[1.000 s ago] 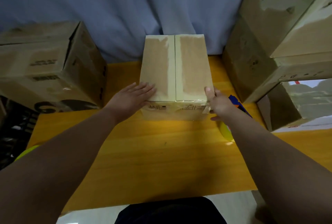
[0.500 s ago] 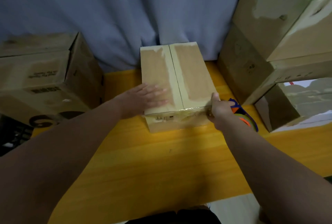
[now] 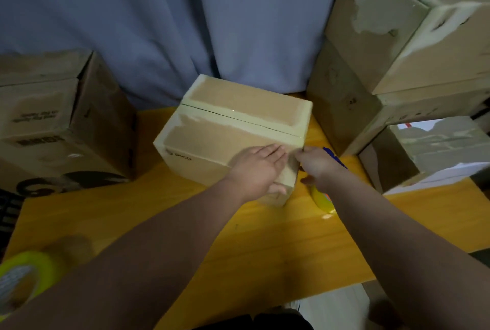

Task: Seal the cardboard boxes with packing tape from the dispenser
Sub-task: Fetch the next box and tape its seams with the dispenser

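Blue-grey curtain hangs behind a yellow-orange wooden counter, and the cardboard box being sealed sits near the middle of it, turned at an angle so that one corner faces the person. It is tan. Its two top flaps meet in a seam that runs from upper left to right, and a pale, slightly glossy strip of tape covers that seam. Paler bands also line the top edges, and a small printed mark shows on the near left side. The left hand lies flat on the top near the closest corner, fingers straight and together, with the thumb down over the side wall. The right hand is just beside it at the box's right edge, a fingertip touching the end of the taped seam. The rest of that hand is curled round the tape dispenser, whose blue part and yellow roll show from under it. A larger box stands at the left of the counter and stacked boxes rise at the right. A blurred yellow-green tape roll lies at the lower left.
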Motion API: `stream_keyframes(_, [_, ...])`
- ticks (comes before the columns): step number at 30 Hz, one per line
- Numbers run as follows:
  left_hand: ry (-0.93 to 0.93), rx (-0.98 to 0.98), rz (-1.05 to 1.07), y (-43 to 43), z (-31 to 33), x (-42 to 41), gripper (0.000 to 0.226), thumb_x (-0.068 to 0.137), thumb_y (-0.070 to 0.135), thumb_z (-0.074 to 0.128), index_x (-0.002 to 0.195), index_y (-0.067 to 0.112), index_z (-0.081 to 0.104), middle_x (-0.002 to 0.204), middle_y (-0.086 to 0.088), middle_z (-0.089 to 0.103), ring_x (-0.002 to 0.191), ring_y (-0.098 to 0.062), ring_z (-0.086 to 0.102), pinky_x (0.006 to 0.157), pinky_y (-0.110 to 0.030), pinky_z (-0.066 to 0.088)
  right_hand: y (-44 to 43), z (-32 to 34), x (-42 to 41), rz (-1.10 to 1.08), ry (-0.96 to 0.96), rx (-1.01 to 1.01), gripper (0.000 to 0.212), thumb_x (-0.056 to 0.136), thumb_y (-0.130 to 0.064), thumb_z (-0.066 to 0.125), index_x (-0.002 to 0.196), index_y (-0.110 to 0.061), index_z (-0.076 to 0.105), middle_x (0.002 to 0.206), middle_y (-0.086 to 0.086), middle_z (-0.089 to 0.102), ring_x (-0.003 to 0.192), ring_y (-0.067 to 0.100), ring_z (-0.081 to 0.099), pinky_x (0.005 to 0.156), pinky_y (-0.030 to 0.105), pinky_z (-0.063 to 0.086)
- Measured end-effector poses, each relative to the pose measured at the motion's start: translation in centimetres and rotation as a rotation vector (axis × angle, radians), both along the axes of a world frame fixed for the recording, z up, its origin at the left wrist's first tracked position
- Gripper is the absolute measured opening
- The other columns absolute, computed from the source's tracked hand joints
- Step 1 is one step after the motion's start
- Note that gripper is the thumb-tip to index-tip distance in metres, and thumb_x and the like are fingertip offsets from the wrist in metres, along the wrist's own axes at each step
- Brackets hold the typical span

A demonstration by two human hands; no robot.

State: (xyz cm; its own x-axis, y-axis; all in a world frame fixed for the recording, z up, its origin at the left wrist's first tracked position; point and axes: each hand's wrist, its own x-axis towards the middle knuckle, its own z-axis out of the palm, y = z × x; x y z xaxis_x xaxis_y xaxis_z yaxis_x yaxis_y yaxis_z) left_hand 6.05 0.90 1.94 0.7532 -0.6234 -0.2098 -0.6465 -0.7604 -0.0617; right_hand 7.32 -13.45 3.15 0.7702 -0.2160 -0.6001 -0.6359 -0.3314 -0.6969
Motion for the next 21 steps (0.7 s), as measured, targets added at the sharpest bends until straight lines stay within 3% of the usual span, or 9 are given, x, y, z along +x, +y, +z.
stream_keyframes(2, [0.03,-0.076,0.039,-0.3,0.1,1.0,0.079,0.093,0.059,0.038,0.153,0.015,0.012,0.16,0.0,0.007,0.147,-0.012,0.004,0.116,-0.027,0.004,0.3,-0.5,-0.4,-0.068,-0.004,0.11,0.029,0.101,-0.027,0.044,0.127,-0.016,0.05,0.13,0.01,0.054,0.111,0.028,0.051,0.096,0.048,0.047])
stream_keyframes(4, [0.093,-0.209,0.014,1.2,-0.3,1.9,0.07,0.094,0.057,0.036,0.152,0.02,0.019,0.16,0.003,0.012,0.146,-0.011,0.008,0.118,-0.027,0.004,1.2,-0.7,-1.1,-0.136,-0.01,0.095,0.044,0.101,-0.034,0.041,0.142,-0.016,0.037,0.136,0.011,0.048,0.12,0.032,0.047,0.098,0.05,0.044])
stream_keyframes(7, [0.059,-0.249,0.025,6.2,-0.9,2.7,0.061,0.096,0.051,0.019,0.149,0.021,0.028,0.156,-0.003,0.024,0.146,-0.019,0.017,0.119,-0.038,0.012,2.7,-1.6,-2.0,-0.263,-0.023,0.119,0.047,0.102,-0.039,0.034,0.143,-0.016,0.03,0.129,0.013,0.046,0.119,0.036,0.045,0.097,0.052,0.042])
stream_keyframes(10, [-0.056,-0.174,0.351,11.7,-0.9,3.3,0.064,0.096,0.049,0.012,0.151,0.017,0.023,0.157,-0.013,0.02,0.146,-0.031,0.012,0.117,-0.046,0.01,3.3,-2.1,-2.5,-0.317,-0.142,0.147,0.042,0.103,-0.038,0.031,0.139,-0.018,0.039,0.122,0.012,0.053,0.111,0.033,0.05,0.096,0.055,0.046])
stream_keyframes(12, [0.053,-0.227,0.624,14.8,-0.9,3.3,0.068,0.095,0.058,0.017,0.153,0.021,0.015,0.16,-0.01,0.005,0.147,-0.029,0.0,0.118,-0.044,0.001,3.2,-2.2,-2.4,-0.284,-0.175,0.134,0.042,0.103,-0.038,0.033,0.138,-0.019,0.043,0.119,0.011,0.055,0.108,0.031,0.053,0.091,0.055,0.049])
stream_keyframes(13, [0.124,-0.269,0.659,16.0,-0.9,3.2,0.076,0.092,0.066,0.017,0.153,0.023,0.013,0.161,-0.007,-0.001,0.147,-0.027,-0.005,0.118,-0.044,0.001,2.9,-2.1,-2.2,-0.276,-0.167,0.141,0.042,0.102,-0.04,0.034,0.138,-0.019,0.043,0.117,0.009,0.055,0.106,0.03,0.052,0.089,0.055,0.051])
stream_keyframes(15, [0.229,-0.374,0.682,17.4,-0.4,2.2,0.078,0.091,0.068,0.027,0.153,0.025,0.009,0.161,-0.001,-0.005,0.147,-0.021,-0.006,0.118,-0.04,0.004,2.4,-1.8,-1.5,-0.258,-0.146,0.148,0.043,0.101,-0.041,0.037,0.138,-0.018,0.044,0.109,0.005,0.053,0.1,0.029,0.053,0.085,0.052,0.054])
stream_keyframes(17, [0.193,-0.428,0.69,17.9,0.2,0.9,0.076,0.092,0.055,0.044,0.153,0.023,0.011,0.161,0.002,0.001,0.147,-0.02,0.002,0.118,-0.038,0.01,2.1,-1.6,-0.5,-0.247,-0.14,0.111,0.042,0.1,-0.042,0.041,0.134,-0.018,0.048,0.1,0.003,0.056,0.088,0.024,0.055,0.08,0.048,0.056])
stream_keyframes(21, [0.155,-0.311,0.594,18.5,1.3,-1.8,0.087,0.082,0.058,0.057,0.152,0.027,0.015,0.159,0.009,0.008,0.142,-0.022,0.013,0.114,-0.036,0.02,2.8,-1.6,1.8,-0.352,-0.188,0.0,0.046,0.095,-0.048,0.05,0.126,-0.015,0.057,0.112,0.009,0.062,0.092,0.028,0.056,0.087,0.049,0.054])
